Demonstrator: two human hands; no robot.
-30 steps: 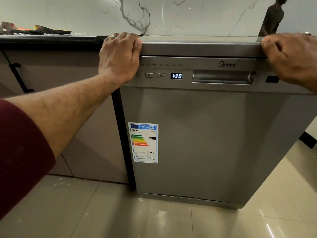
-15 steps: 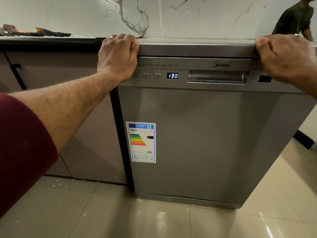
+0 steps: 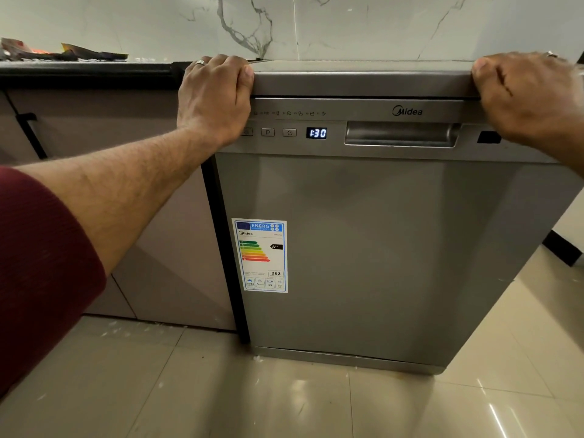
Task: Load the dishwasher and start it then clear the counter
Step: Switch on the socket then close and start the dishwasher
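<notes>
Dishwasher [image 3: 363, 248], a grey Midea unit, stands on the tiled floor [image 3: 284, 403] with its door closed, right beside the cabinets [image 3: 142, 216] and under the line of the black counter [image 3: 85, 72]. Your left hand [image 3: 215, 96] grips its top left corner, fingers curled over the front edge of the top panel, a ring [image 3: 199, 62] showing on one finger; the heel of that hand covers the leftmost button on the control strip. Your right hand [image 3: 531, 93] grips the top right corner in the same way, fingers curled over the edge. Between your hands the control panel shows a P button [image 3: 267, 132], a clock button [image 3: 289, 132] and a lit display [image 3: 316, 133] reading 1:30. The recessed handle [image 3: 401, 134] sits to the right of the display, untouched. An energy label [image 3: 260, 256] is stuck on the door's left side. On the counter to the far left lie some dark and orange scraps [image 3: 63, 52]; what they are you cannot tell. A marble wall [image 3: 347, 23] rises behind. Your left sleeve [image 3: 41, 273] is dark red.
</notes>
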